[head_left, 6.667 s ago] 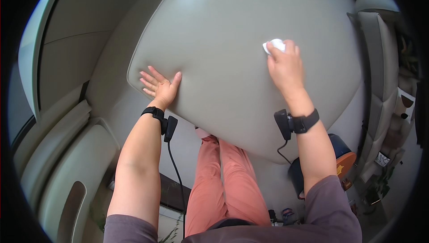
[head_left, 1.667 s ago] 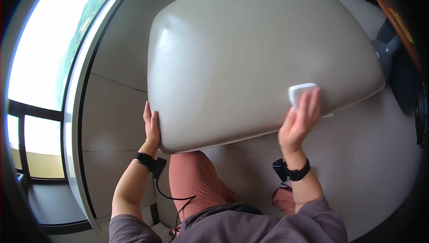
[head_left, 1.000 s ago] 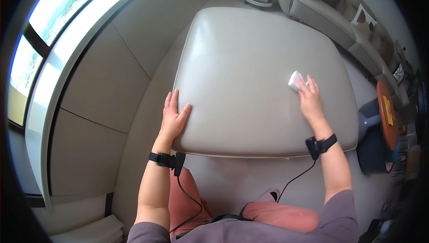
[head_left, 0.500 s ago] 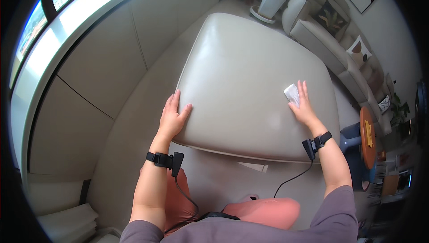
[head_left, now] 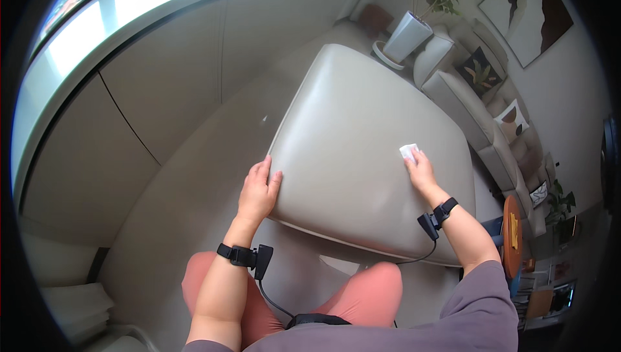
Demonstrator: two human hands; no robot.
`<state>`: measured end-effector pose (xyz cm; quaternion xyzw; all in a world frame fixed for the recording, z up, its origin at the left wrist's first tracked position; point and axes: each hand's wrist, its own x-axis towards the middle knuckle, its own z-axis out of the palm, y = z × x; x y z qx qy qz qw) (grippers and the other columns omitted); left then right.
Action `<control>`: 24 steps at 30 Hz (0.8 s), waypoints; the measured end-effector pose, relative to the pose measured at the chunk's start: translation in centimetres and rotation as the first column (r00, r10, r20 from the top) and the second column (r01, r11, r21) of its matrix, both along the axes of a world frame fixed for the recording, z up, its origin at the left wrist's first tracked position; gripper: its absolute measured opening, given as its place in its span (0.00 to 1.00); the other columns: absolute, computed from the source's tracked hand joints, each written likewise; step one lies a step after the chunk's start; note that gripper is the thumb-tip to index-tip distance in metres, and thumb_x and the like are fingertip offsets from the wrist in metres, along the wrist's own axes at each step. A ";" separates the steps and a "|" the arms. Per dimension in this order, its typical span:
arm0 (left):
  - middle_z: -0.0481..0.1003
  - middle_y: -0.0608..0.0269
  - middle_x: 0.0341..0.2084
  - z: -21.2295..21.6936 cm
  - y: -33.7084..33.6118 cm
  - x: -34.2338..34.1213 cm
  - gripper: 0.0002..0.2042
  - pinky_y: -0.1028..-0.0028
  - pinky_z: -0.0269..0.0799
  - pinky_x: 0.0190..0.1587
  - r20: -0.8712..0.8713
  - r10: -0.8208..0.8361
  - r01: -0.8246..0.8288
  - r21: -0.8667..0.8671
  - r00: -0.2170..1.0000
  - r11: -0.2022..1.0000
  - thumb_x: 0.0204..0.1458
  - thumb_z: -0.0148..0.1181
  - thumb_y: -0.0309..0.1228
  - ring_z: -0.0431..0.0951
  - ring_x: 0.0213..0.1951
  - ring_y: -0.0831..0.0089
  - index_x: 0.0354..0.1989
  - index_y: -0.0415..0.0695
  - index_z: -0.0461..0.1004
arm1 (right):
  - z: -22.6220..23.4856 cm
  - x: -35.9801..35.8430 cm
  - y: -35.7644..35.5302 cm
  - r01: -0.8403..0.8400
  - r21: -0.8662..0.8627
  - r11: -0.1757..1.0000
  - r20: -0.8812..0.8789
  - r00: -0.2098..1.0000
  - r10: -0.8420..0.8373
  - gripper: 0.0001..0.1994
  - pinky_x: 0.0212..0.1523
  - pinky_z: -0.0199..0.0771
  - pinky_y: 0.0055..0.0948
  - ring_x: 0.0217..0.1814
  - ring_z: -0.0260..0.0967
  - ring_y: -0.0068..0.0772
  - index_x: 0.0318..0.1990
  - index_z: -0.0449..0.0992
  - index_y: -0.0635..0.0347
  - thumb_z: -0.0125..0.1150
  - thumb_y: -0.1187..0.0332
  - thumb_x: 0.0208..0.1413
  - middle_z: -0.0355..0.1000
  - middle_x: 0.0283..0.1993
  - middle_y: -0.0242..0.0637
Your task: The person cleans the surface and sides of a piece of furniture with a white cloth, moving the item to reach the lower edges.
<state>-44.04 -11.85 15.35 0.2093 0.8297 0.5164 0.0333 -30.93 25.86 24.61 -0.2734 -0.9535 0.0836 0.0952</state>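
Observation:
A large beige leather ottoman (head_left: 362, 132) with a smooth, shiny top stands in front of me. My left hand (head_left: 258, 190) lies against its left edge, fingers stretched out and thumb on the top, holding nothing. On the right part of the top, my right hand (head_left: 422, 169) holds a folded white wipe (head_left: 408, 151) against the leather. The wipe pokes out past my fingertips; the rest of it is hidden under the hand. Both wrists wear black straps with small black devices and cables.
A low wall with a bright window sill (head_left: 129, 19) runs along the left. Beyond the ottoman stand a potted plant (head_left: 407, 35) and a beige sofa (head_left: 462, 106) with cushions. To the right is a round orange-brown stool (head_left: 512, 239) with a yellow thing on it.
My right hand has slid the wipe left and nearer across the ottoman's top. The left hand stays at the left edge. The whole view has shifted, showing more of the plant and wall picture.

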 end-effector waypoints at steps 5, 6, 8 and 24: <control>0.66 0.53 0.47 0.0 0.2 -0.8 0.22 0.63 0.64 0.48 -0.059 0.110 -0.113 -0.044 0.992 0.993 0.52 0.47 0.43 0.67 0.46 0.55 0.53 0.43 0.63 | -1.2 -3.2 -12.6 -0.356 0.150 0.923 0.033 0.934 0.355 0.21 0.50 0.60 0.41 0.52 0.59 0.49 0.52 0.64 0.63 0.52 0.68 0.48 0.61 0.54 0.48; 0.66 0.53 0.47 0.1 0.4 -0.9 0.22 0.63 0.64 0.48 -0.045 0.101 -0.103 -0.044 0.994 0.994 0.52 0.47 0.43 0.67 0.46 0.55 0.53 0.43 0.63 | -1.6 -2.6 -16.0 -0.548 0.202 0.812 0.031 0.832 0.553 0.22 0.49 0.60 0.41 0.52 0.60 0.46 0.51 0.64 0.63 0.54 0.69 0.46 0.62 0.53 0.49; 0.67 0.53 0.45 0.1 0.7 -1.0 0.21 0.64 0.64 0.48 0.033 0.156 -0.154 -0.044 0.987 0.987 0.52 0.47 0.42 0.68 0.46 0.56 0.51 0.43 0.65 | -1.8 -1.3 -22.9 -0.704 0.211 0.678 0.109 0.706 0.699 0.26 0.51 0.58 0.40 0.53 0.59 0.43 0.52 0.63 0.61 0.59 0.71 0.40 0.60 0.55 0.45; 0.64 0.48 0.50 -0.1 1.7 -0.3 0.20 0.63 0.60 0.52 0.011 0.016 -0.018 0.134 1.000 0.991 0.53 0.46 0.39 0.64 0.50 0.52 0.52 0.43 0.64 | -1.1 -4.8 1.4 0.168 0.174 0.970 -0.132 0.980 -0.146 0.20 0.53 0.62 0.36 0.54 0.61 0.47 0.54 0.62 0.60 0.47 0.65 0.53 0.64 0.52 0.46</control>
